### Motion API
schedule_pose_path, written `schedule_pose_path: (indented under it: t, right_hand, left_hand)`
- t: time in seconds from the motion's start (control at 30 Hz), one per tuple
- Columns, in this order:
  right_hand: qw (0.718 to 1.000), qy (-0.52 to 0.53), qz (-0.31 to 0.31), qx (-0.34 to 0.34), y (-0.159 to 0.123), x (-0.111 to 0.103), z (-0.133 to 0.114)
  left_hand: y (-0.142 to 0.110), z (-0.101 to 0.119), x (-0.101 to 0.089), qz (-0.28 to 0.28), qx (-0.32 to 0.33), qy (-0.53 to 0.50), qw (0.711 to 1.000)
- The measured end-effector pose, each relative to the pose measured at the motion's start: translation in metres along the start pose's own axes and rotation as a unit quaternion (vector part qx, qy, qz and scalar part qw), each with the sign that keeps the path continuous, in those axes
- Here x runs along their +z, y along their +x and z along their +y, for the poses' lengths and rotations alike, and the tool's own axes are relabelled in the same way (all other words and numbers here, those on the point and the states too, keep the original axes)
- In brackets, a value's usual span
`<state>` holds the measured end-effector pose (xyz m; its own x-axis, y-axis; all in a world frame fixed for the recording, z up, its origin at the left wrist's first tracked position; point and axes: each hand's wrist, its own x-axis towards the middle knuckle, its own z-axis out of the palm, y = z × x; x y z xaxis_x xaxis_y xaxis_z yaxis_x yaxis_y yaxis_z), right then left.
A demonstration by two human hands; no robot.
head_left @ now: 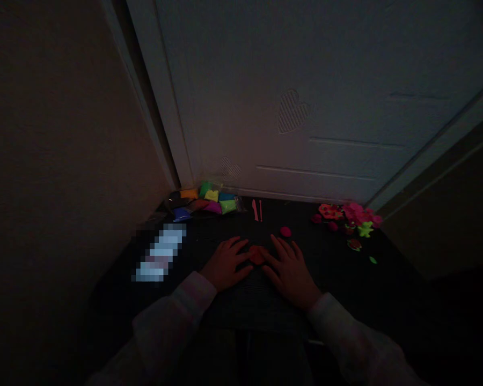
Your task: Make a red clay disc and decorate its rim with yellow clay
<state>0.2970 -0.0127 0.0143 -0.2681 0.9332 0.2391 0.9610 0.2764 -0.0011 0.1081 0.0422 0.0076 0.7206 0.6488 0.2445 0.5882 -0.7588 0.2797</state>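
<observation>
A small red lump of clay [257, 255] lies on a dark mat [241, 300] in dim light. My left hand [225, 264] rests to its left, fingers spread and reaching to the lump's edge. My right hand [290, 269] lies on the other side, fingers stretched toward the lump and touching it. Both hands lie flat on the mat and press the lump from the two sides. A small pink ball of clay [285, 231] sits just beyond my right fingers.
Several coloured clay packets [209, 201] lie at the back left by a white door [306, 107]. Two pink modelling tools [257, 210] lie behind the hands. Pink, red and green clay shapes [352, 220] crowd the back right. A blurred pale object [161, 260] lies left.
</observation>
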Motion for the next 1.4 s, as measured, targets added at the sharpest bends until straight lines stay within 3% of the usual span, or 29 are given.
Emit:
schedule_pose_path:
  t: [0.4,0.63,1.0,1.3,1.4]
  right_hand:
    - [0.998,0.001,0.026,0.053,0.010,0.006,-0.003]
    - [0.998,0.026,-0.030,-0.044,-0.005,0.001,-0.002]
    - [0.991,0.085,-0.059,-0.084,-0.005,0.002,-0.003]
    - [0.989,0.107,-0.062,-0.079,-0.005,0.001,-0.004]
    - [0.988,0.117,-0.059,-0.082,-0.005,0.001,-0.004]
  left_hand:
    - [0.000,-0.002,0.002,-0.002,0.001,0.003,1.000]
    - [0.000,0.000,0.001,-0.003,-0.001,0.014,1.000]
    - [0.009,0.006,-0.001,-0.005,-0.017,0.052,0.999]
    - [0.011,0.006,0.000,0.028,-0.051,0.080,0.995]
    - [0.009,0.005,-0.001,0.022,-0.024,0.077,0.997]
